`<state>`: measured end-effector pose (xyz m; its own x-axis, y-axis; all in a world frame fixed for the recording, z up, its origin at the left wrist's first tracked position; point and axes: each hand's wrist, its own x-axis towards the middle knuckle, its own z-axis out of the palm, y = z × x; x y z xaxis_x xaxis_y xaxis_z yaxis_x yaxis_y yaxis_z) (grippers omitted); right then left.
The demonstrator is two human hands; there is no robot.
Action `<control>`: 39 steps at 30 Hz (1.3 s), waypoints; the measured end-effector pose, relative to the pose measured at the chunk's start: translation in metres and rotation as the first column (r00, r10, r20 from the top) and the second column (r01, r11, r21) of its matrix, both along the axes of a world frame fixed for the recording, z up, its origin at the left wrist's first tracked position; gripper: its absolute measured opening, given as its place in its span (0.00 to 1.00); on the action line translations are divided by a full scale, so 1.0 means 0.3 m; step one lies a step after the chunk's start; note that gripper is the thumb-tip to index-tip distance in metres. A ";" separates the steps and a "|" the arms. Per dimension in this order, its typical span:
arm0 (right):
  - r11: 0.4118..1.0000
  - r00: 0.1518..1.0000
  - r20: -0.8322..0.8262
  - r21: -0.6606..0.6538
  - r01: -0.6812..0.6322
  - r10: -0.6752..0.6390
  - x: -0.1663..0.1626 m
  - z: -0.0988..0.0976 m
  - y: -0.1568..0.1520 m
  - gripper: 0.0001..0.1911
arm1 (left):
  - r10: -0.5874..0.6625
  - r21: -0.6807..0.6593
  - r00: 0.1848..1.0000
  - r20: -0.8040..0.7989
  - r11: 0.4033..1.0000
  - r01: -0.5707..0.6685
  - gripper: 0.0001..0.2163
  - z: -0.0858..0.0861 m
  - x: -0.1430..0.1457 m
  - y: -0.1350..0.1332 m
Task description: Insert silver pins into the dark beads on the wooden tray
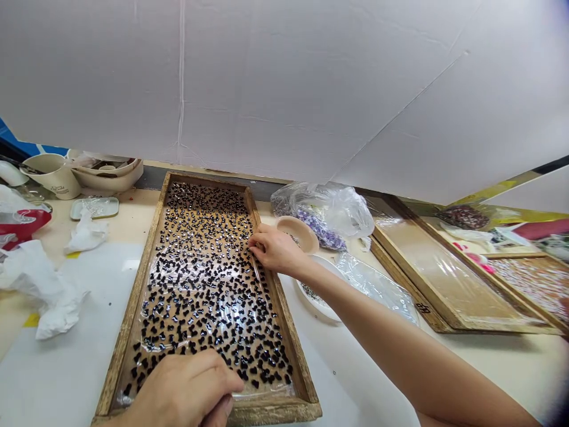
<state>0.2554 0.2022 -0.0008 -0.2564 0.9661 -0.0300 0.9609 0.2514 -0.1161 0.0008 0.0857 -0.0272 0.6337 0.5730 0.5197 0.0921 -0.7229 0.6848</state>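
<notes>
A long wooden tray [133, 302] lined with clear film lies in front of me, covered with several small black pieces [200, 279]. My left hand [186, 391] rests at the tray's near end with fingers curled, pressing on the film and the near rim. My right hand [275, 249] reaches over the tray's right rim, fingers pinched together around a thin stick-like tool at the row of black pieces. What the pinch holds besides is too small to make out.
Right of the tray sit a small beige bowl [297, 228], a white dish [320, 302], and a plastic bag of purple bits [329, 216]. More wooden trays [444, 279] lie further right. Crumpled white tissue [48, 290], cups and bowls [57, 172] crowd the left.
</notes>
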 end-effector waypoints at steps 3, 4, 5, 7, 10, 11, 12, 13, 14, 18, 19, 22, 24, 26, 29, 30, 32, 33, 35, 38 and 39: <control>1.000 1.000 -0.002 -0.007 0.004 -0.004 -0.004 0.003 0.002 0.09 | -0.013 -0.005 1.000 -0.021 1.000 0.013 0.11 0.001 -0.003 -0.002; 1.000 1.000 -0.002 -0.008 0.005 -0.005 -0.005 0.004 0.003 0.09 | -0.016 -0.005 0.999 -0.028 1.000 0.016 0.11 0.002 -0.004 -0.002; 1.000 1.000 -0.002 -0.009 0.006 -0.006 -0.005 0.005 0.004 0.09 | -0.020 -0.004 0.999 -0.036 1.000 0.019 0.12 0.002 -0.005 -0.002; 1.000 1.000 0.000 -0.010 0.004 -0.004 -0.005 0.004 0.005 0.09 | -0.026 0.004 0.999 -0.046 1.000 0.026 0.12 0.004 -0.006 -0.001; 1.000 1.000 0.007 -0.012 -0.003 0.004 -0.004 0.003 0.007 0.09 | -0.030 0.018 0.998 -0.052 0.999 0.031 0.12 0.003 -0.007 0.003; 1.000 1.000 0.009 -0.013 -0.006 0.006 -0.004 0.004 0.007 0.09 | -0.028 0.020 0.998 -0.052 0.999 0.029 0.12 0.002 -0.008 0.003; 1.000 1.000 0.011 -0.015 -0.009 0.009 -0.003 0.004 0.007 0.09 | -0.029 0.020 0.998 -0.054 0.999 0.030 0.12 0.001 -0.008 0.004; 1.000 1.000 0.013 -0.017 -0.011 0.011 -0.003 0.005 0.007 0.09 | -0.032 0.019 0.998 -0.058 0.999 0.033 0.12 0.000 -0.008 0.004; 1.000 1.000 0.014 -0.020 -0.013 0.013 -0.003 0.005 0.007 0.09 | -0.034 0.019 0.997 -0.062 0.999 0.036 0.13 0.000 -0.008 0.004; 1.000 1.000 0.018 -0.020 -0.019 0.019 -0.003 0.007 0.008 0.09 | -0.029 0.031 0.996 -0.085 0.999 0.032 0.13 0.001 -0.009 0.002; 1.000 1.000 0.019 -0.019 -0.020 0.020 -0.003 0.006 0.008 0.09 | -0.022 0.041 0.996 -0.086 0.999 0.025 0.13 0.002 -0.010 0.002; 1.000 1.000 0.023 -0.018 -0.021 0.021 -0.001 0.004 0.010 0.09 | -0.020 0.061 0.996 -0.087 0.998 0.026 0.13 0.005 -0.010 0.002; 1.000 0.999 0.024 -0.018 -0.023 0.023 0.000 0.002 0.011 0.09 | -0.020 0.066 0.996 -0.085 0.997 0.026 0.13 0.004 -0.010 0.002; 1.000 0.999 0.023 -0.017 -0.024 0.025 0.000 0.001 0.011 0.10 | -0.014 0.067 0.996 -0.087 0.998 0.020 0.14 0.002 -0.010 0.003; 1.000 0.999 0.019 -0.016 -0.026 0.026 -0.001 0.000 0.011 0.10 | -0.015 0.070 0.996 -0.090 0.997 0.021 0.13 0.001 -0.009 0.004; 1.000 0.999 0.017 -0.017 -0.026 0.027 -0.001 0.000 0.011 0.10 | -0.020 0.069 0.996 -0.091 0.997 0.026 0.13 0.002 -0.009 0.005; 0.999 1.000 0.012 -0.020 -0.025 0.025 -0.001 0.003 0.011 0.10 | -0.027 0.066 0.996 -0.089 0.997 0.033 0.13 0.003 -0.009 0.005; 1.000 1.000 0.009 -0.022 -0.021 0.021 0.001 0.006 0.010 0.10 | -0.027 0.064 0.996 -0.086 0.997 0.033 0.13 0.003 -0.010 0.005; 1.000 1.000 0.005 -0.024 -0.009 0.009 0.007 0.015 0.005 0.10 | -0.024 0.061 0.996 -0.081 0.998 0.029 0.14 0.004 -0.011 0.004; 0.999 0.999 -0.002 0.027 0.032 -0.032 0.027 0.030 -0.016 0.13 | -0.025 0.052 0.996 -0.082 0.998 0.030 0.13 0.006 -0.011 0.005; 0.997 0.999 -0.008 0.064 0.044 -0.044 0.035 0.033 -0.025 0.14 | -0.032 0.051 0.995 -0.090 0.998 0.037 0.13 0.009 -0.011 0.006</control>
